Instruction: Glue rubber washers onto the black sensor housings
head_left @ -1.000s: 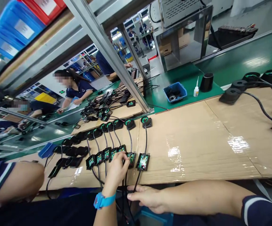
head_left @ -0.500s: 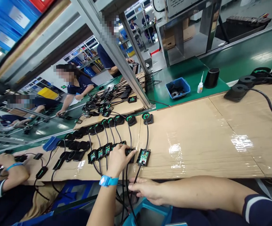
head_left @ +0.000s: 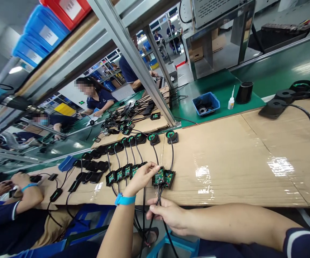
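Observation:
A row of small black modules with green circuit boards (head_left: 122,173) lies on the cardboard-covered bench (head_left: 224,161), each wired to a round black puck (head_left: 171,136) farther back. My left hand (head_left: 141,177), with a blue wristband, pinches one module (head_left: 158,176) and holds it tilted just above the cardboard, beside the rightmost module (head_left: 169,178). My right hand (head_left: 168,215) is at the bench's near edge, its fingers closed around the black cables (head_left: 158,195) that hang from the modules.
A blue bin of parts (head_left: 206,104), a glue bottle (head_left: 231,101) and a black cylinder (head_left: 244,92) stand on the green mat behind. More pucks with cables (head_left: 273,107) lie at the right. A co-worker's arm (head_left: 27,195) works at the left. A metal frame post (head_left: 141,71) crosses the bench.
My left hand has picked one module up off the cardboard and moved it toward the rightmost one. My right hand has closed round the cables. The camera shifted slightly.

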The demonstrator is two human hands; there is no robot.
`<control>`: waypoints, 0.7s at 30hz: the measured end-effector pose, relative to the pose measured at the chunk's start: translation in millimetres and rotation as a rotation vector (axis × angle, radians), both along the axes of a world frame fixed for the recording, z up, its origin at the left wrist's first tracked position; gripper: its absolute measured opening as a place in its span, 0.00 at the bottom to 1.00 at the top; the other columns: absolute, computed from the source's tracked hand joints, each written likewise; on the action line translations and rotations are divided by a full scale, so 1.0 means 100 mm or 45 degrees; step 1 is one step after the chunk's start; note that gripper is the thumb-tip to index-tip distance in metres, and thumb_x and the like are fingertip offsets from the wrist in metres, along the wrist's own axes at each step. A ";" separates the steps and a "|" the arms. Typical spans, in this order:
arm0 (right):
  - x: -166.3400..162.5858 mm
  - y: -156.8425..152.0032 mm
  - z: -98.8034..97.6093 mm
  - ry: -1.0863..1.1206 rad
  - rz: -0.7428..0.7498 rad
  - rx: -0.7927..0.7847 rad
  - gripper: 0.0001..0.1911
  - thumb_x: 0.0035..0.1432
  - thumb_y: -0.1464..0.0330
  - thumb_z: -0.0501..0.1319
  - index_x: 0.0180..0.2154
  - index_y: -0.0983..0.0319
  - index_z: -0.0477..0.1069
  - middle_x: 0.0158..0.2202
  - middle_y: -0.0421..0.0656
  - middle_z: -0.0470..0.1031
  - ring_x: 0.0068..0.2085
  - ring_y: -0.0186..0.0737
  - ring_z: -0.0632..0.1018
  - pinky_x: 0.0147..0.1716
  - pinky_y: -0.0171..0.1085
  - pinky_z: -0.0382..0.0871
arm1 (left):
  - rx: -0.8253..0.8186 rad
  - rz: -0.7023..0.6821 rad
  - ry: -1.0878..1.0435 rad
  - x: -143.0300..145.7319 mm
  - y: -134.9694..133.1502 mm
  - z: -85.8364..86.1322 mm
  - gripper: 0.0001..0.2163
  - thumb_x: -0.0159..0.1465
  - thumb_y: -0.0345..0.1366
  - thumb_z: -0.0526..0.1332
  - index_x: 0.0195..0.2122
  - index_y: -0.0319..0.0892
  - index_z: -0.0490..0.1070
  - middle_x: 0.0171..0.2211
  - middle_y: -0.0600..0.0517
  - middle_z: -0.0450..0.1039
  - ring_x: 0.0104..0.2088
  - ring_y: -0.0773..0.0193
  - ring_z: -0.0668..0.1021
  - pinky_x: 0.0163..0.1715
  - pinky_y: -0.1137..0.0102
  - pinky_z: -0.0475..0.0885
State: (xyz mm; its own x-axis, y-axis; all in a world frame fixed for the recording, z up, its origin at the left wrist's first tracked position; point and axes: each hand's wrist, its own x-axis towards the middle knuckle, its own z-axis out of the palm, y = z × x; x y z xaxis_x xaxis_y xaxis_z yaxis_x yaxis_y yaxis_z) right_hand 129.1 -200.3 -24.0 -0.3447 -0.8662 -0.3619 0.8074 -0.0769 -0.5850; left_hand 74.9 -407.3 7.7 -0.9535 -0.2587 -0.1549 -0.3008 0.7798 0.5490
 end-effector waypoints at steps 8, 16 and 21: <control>-0.11 0.24 0.10 0.112 0.007 0.049 0.20 0.63 0.50 0.61 0.42 0.58 0.63 0.22 0.28 0.55 0.21 0.29 0.56 0.25 0.32 0.59 | 0.225 0.110 0.280 -1.16 -0.35 -0.18 0.20 0.69 0.45 0.63 0.59 0.42 0.69 0.58 0.44 0.71 0.53 0.54 0.77 0.52 0.52 0.77; -0.38 0.88 0.19 0.252 0.044 0.085 0.21 0.63 0.48 0.61 0.41 0.58 0.64 0.21 0.28 0.55 0.19 0.26 0.53 0.20 0.31 0.48 | 0.287 -0.169 0.139 -1.44 -0.22 -0.21 0.20 0.69 0.45 0.63 0.57 0.41 0.70 0.56 0.45 0.73 0.51 0.56 0.78 0.50 0.54 0.78; -0.53 1.40 0.20 0.424 0.037 0.120 0.28 0.60 0.41 0.62 0.42 0.59 0.68 0.21 0.29 0.54 0.20 0.27 0.54 0.19 0.31 0.47 | 0.216 -0.363 0.037 -1.62 -0.11 -0.16 0.20 0.69 0.45 0.63 0.58 0.42 0.70 0.57 0.44 0.72 0.53 0.54 0.78 0.52 0.52 0.77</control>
